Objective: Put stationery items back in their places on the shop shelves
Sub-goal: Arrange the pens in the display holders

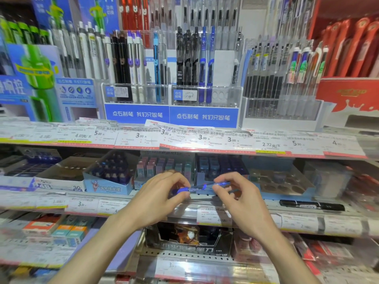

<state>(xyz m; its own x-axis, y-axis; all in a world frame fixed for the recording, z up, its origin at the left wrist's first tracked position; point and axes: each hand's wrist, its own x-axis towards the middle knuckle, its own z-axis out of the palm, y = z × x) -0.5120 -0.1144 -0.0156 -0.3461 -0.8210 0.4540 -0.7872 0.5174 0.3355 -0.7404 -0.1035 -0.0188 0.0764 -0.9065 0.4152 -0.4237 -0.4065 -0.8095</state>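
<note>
Blue pen (202, 187) lies level between both hands, in front of the middle shelf edge. Left hand (162, 198) pinches its grip end with fingertips; right hand (239, 198) pinches the other end. Just right of the right hand, a black marker (311, 204) rests on the shelf rail. Above the hands stand clear pen holders (205, 95) with matching blue pens.

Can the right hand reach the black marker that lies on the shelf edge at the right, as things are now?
Probably not at once. The way to the black marker looks free, but the right hand is busy: with the left hand it holds a blue pen, so it must let go first.
</note>
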